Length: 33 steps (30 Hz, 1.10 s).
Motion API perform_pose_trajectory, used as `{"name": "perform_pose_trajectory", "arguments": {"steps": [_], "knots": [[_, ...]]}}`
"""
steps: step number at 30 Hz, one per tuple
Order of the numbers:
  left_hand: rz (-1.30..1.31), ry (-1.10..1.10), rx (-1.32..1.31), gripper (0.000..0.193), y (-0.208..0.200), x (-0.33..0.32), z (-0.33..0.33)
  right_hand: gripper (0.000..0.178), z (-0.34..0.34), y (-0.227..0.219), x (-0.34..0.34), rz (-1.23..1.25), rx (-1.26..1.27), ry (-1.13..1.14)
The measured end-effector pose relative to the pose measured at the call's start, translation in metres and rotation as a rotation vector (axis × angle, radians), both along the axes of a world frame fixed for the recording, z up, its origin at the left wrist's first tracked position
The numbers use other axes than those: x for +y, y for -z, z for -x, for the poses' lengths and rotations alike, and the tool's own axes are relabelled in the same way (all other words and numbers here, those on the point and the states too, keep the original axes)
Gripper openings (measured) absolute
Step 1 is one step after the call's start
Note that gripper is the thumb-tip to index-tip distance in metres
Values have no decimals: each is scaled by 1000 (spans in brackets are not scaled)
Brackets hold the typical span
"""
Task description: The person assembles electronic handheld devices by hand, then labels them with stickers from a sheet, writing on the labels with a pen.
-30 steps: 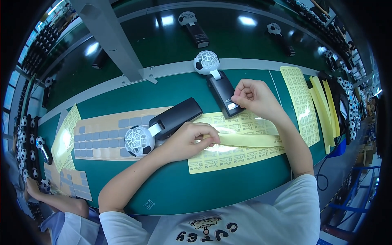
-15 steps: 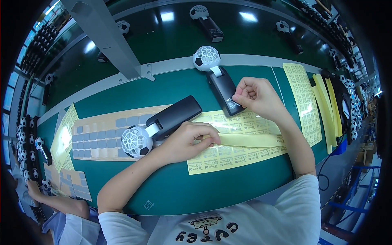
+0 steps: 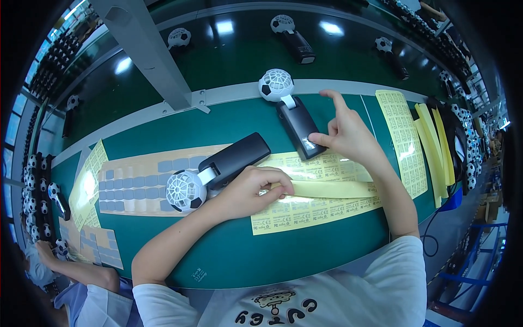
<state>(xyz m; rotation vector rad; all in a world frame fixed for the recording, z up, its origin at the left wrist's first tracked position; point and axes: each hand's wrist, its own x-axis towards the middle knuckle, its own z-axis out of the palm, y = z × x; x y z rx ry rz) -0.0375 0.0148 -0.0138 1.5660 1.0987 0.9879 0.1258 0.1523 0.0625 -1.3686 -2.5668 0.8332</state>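
Right hand (image 3: 348, 133) is pressing its thumb tip onto the near end of a black handheld fan with a white soccer-ball-patterned head (image 3: 291, 106), index finger raised, other fingers loosely curled; nothing is clamped. The fan is lying on the green work table (image 3: 229, 256), just beyond a yellow sheet of printed labels (image 3: 316, 204). Left hand (image 3: 253, 188) is pinching at that sheet's edge, fingertips together. A second matching black fan (image 3: 218, 169) is lying just beside the left hand.

Bright overhead light, glare patches on belt (image 3: 239, 49), fisheye-bent dark edges
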Motion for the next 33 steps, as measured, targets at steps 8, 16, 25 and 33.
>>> {"name": "perform_pose_trajectory", "arguments": {"steps": [8,16,25,33], "knots": [[33,-15,-2,11,0,-3,0,64,-1,37,11,-239,113,-358],[-15,-43,24,10,1,-5,-4,49,70,-3,57,-52,103,-152],[-49,-95,0,10,-2,-3,-7,27,-15,-22,60,-150,188,-223],[-184,-152,65,12,4,-7,-6,18,-123,2,-1,-90,1,-236]]}}
